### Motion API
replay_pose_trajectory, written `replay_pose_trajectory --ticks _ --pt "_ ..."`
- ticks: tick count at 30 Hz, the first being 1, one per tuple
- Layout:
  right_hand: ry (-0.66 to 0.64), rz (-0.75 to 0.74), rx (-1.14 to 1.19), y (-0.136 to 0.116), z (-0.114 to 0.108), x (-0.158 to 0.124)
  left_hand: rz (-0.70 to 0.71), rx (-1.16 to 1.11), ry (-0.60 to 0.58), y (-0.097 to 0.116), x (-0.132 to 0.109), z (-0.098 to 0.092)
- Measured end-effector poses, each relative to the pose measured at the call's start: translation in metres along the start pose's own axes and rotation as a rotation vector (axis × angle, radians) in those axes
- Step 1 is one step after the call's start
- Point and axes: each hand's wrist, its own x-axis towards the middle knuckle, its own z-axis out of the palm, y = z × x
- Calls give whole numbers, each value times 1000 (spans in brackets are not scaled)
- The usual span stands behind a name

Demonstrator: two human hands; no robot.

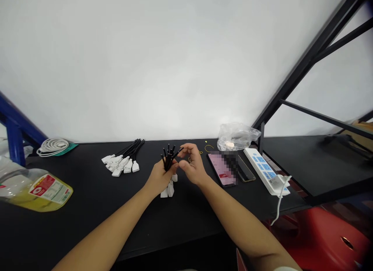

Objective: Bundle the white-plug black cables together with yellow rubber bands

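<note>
Black tabletop point(87, 224) holds two cable bundles point(124, 162), one gripped in the left hand point(159, 178).

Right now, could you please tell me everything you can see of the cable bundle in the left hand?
The bundle of black cables stands upright, gripped in the left hand. Its thin, plastic-looking ends fan out above the fist, and white plugs hang below it, over the black tabletop. The right hand is beside the top ends; whether it touches them is unclear.
</note>
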Motion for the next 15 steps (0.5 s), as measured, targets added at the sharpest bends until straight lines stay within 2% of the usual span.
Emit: replay_pose_trajectory --ticks 2,4,8,10,13,15 --pt "-25 -61 -119 -7 2 1 7 3 59 -2 -3 4" --pt "-144 -86 -206 -15 6 4 25 -24 104 -5 -6 9" --pt "-263 -129 -216 -23 15 7 98 -9 146 -12 -7 15" --pt "-299 -66 -186 -21 16 6 126 66 119 -16 -4 15" --pt "-350 49 -130 -15 14 4 111 147 -3 -22 2 16" --pt "-324 48 -121 -13 14 3 77 162 -58 -25 4 17"
